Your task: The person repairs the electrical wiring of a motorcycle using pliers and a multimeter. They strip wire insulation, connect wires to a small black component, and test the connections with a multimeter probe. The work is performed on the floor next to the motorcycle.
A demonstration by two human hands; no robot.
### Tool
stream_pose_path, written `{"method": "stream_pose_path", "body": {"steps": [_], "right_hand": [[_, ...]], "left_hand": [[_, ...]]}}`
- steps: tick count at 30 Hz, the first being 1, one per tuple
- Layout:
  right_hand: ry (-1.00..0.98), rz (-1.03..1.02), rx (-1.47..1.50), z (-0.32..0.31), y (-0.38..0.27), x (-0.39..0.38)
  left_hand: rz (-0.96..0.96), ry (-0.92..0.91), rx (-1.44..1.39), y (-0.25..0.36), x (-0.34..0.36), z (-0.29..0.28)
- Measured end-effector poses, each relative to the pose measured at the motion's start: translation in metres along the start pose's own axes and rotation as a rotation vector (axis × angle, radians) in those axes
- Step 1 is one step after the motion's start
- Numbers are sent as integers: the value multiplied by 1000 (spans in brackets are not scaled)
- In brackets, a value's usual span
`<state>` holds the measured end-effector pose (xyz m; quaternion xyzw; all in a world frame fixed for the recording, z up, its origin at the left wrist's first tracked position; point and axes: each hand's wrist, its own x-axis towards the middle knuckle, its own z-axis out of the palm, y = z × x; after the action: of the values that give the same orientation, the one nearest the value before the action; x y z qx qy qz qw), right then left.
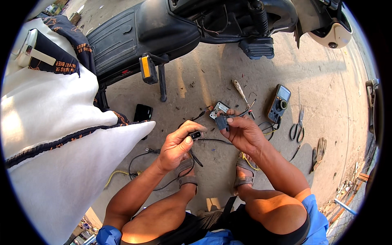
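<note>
My left hand point(177, 145) grips a small black plug connector point(195, 134) between thumb and fingers, its open end facing up. To its right, my right hand point(246, 132) pinches a dark grey block-shaped connector point(221, 122), with thin wires leading off beyond the fingers. The two connectors are apart. Just past my right fingertips lies a small module point(220, 108) with a pale, marked face, partly covered by the hand. A black cable point(214, 140) runs across the ground between my hands and loops near my left foot.
A black scooter point(151, 28) stands across the far side, with a pedal point(257, 47) jutting out. A screwdriver point(239, 88), multimeter point(280, 102), scissors point(297, 128) and glove point(319, 155) lie at right. A black phone-like object point(143, 113) and white padded cover point(53, 118) are left.
</note>
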<state>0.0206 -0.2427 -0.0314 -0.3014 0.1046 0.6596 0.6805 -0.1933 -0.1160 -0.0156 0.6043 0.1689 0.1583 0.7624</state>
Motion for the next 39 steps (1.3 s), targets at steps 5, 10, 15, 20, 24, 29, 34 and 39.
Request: {"method": "stream_pose_path", "body": {"steps": [5, 10, 15, 20, 24, 29, 34, 39], "right_hand": [[16, 5, 4, 0, 0, 1], [20, 9, 16, 1, -1, 0], [-5, 56, 125, -4, 1, 4], [-25, 80, 160, -4, 1, 5], [-57, 44, 89, 0, 3, 4], [-31, -7, -5, 2, 2, 2], [-33, -12, -3, 2, 3, 2], [-70, -20, -16, 2, 4, 3]], "left_hand": [[-11, 4, -21, 1, 0, 0], [11, -8, -18, -1, 1, -1], [94, -12, 78, 0, 5, 1], [118, -42, 92, 5, 9, 4], [134, -60, 68, 11, 11, 10], [120, -49, 45, 10, 10, 10], [101, -31, 54, 7, 9, 8], [93, -33, 85, 8, 9, 7]]}}
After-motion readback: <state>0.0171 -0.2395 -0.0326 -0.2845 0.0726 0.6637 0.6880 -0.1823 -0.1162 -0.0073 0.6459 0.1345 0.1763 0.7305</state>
